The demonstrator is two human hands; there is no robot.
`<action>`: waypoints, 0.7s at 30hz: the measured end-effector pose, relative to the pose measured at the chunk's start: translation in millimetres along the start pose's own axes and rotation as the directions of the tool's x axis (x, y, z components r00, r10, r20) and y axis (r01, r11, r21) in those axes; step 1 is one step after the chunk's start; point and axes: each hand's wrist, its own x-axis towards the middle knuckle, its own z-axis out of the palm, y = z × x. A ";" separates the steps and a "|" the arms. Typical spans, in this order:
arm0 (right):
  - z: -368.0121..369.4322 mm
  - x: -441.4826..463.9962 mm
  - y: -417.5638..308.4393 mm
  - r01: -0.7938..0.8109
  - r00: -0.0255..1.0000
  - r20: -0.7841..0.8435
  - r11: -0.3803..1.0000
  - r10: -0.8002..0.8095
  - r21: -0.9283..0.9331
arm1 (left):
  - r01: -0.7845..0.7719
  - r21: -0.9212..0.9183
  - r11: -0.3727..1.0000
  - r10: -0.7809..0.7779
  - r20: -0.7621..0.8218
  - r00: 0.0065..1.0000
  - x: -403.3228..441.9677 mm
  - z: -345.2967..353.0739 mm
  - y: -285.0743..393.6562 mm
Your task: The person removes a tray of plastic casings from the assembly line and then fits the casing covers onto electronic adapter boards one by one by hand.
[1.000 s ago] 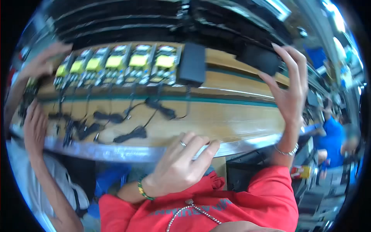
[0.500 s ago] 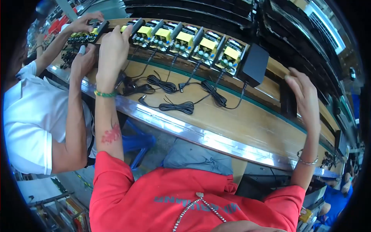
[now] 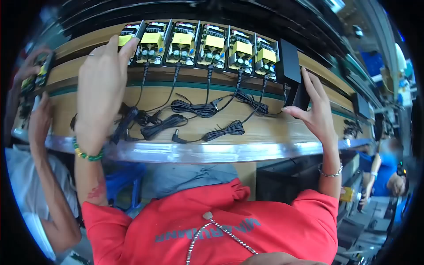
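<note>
We see six open adapters (image 3: 182, 42) in a row left of the black box (image 3: 290, 59), yellow parts showing in their shells (the leftmost is partly hidden). A black cover (image 3: 302, 98), tilted, is held just on our side of the black box. Black cords (image 3: 194, 108), several bundled, lie left of it and nearer us.

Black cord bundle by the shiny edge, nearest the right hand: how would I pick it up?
Pinch the bundle across its middle from above, thumb and finger on its long sides. It lies flat on the table, loops gathered narrow. Lift gently: its cord seems joined to a circuit board.
</note>
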 end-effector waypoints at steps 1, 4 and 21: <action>-3.4 -8.7 13.7 -0.016 1.000 -0.010 1.000 0.016 -0.008 | -0.003 -0.035 0.999 0.003 -0.007 1.000 8.3 -2.3 7.3; -22.8 -30.0 40.0 0.019 0.998 0.055 0.992 -0.012 -0.127 | 0.108 -0.144 0.984 -0.051 0.351 0.935 36.1 -19.0 20.1; -5.0 85.0 32.2 0.272 0.956 0.158 0.947 -0.246 -0.173 | 0.284 -0.394 0.874 -0.240 0.158 0.958 43.6 64.1 -43.3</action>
